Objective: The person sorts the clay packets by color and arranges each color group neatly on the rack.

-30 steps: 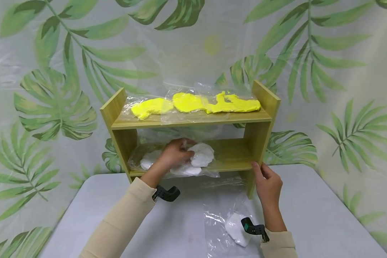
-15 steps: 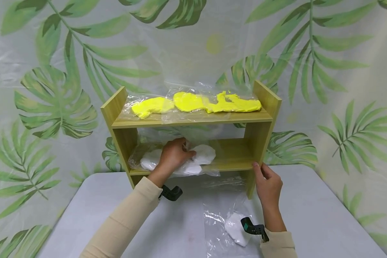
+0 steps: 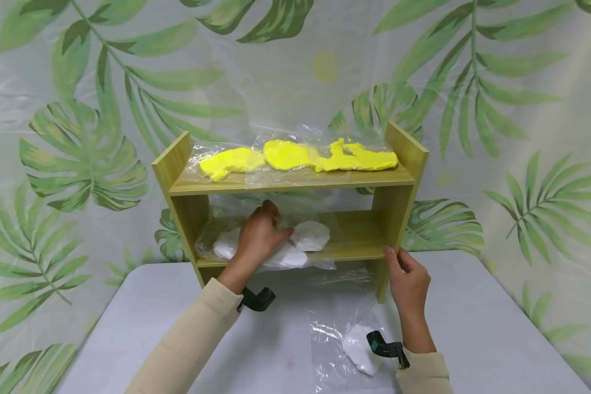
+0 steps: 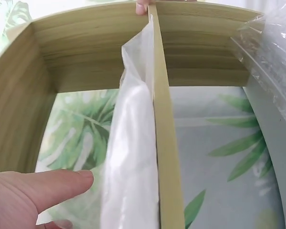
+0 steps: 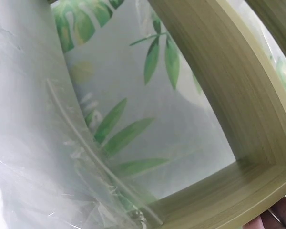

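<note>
A small wooden shelf point(image 3: 295, 187) stands on the table, bagged white clay point(image 3: 311, 235) lying along the left and middle of its middle board. My left hand point(image 3: 262, 232) is over these bags, thumb and fingers apart and holding nothing. In the left wrist view the thumb point(image 4: 62, 188) points toward the clear bag point(image 4: 131, 138), with a gap between them. My right hand point(image 3: 410, 279) grips the front edge of the shelf's right side panel, thumb on the front. Its fingertips point(image 5: 276, 214) show at the panel edge in the right wrist view.
Several bags of yellow clay point(image 3: 288, 155) lie along the top board. Another clear bag with white clay point(image 3: 359, 347) rests on the white table point(image 3: 256, 350), beside the right wrist. A leaf-patterned curtain point(image 3: 295, 82) hangs close behind the shelf.
My left hand has let go of the white clay bag and drawn slightly left, its fingers spreading. The right hand has stayed on the shelf panel.
</note>
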`<state>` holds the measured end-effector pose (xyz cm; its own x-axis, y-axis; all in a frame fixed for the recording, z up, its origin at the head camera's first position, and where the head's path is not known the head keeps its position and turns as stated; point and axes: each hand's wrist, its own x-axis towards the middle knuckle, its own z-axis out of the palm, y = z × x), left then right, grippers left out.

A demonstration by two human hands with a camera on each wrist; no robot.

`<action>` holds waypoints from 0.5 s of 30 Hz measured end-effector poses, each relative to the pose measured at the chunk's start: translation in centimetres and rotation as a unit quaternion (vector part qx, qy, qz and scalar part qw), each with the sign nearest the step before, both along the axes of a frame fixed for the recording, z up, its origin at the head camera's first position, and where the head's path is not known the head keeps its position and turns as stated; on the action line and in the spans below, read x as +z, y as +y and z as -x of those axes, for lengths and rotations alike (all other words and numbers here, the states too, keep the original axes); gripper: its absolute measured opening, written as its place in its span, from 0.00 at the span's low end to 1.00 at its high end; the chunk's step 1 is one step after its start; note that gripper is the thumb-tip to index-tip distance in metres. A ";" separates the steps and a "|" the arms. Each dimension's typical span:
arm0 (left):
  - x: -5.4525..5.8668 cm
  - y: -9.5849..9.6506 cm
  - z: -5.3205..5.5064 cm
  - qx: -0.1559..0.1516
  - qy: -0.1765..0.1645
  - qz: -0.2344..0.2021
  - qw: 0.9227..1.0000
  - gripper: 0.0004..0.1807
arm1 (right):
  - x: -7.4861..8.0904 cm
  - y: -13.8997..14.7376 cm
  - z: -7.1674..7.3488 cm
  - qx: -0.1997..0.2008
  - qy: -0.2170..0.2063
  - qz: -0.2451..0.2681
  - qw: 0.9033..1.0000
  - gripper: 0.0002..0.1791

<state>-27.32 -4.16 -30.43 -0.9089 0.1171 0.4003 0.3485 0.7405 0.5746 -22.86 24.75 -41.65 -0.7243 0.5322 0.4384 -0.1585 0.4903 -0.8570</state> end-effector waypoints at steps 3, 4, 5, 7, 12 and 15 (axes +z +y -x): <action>0.1 -0.3 -0.8 -0.002 0.017 -0.001 1.000 0.21 | 0.0 0.0 0.0 0.000 0.000 0.001 1.000 0.22; 0.1 -0.5 -1.2 -0.007 0.020 -0.003 1.000 0.20 | -0.1 0.0 0.0 0.000 -0.001 0.002 1.000 0.22; 0.1 -0.6 -1.7 -0.011 0.024 -0.005 1.000 0.19 | -0.1 0.0 0.0 0.001 -0.001 0.003 1.000 0.22; 0.0 -0.7 -2.7 -0.019 0.030 -0.009 0.999 0.18 | -0.1 0.0 0.0 0.004 -0.001 0.005 1.000 0.22; -0.7 -0.5 -5.4 -0.033 0.046 -0.017 0.998 0.18 | -0.2 0.1 0.2 0.007 0.003 0.007 1.000 0.23; -1.4 -0.2 -6.6 -0.037 0.049 -0.022 0.998 0.18 | -0.3 0.1 0.3 0.005 0.002 0.006 1.000 0.24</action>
<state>-20.67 -4.39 -31.84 -0.8543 0.1623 0.4939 0.4577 0.6853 0.5664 -23.12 24.84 -41.93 -0.7275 0.5310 0.4345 -0.1666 0.4776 -0.8626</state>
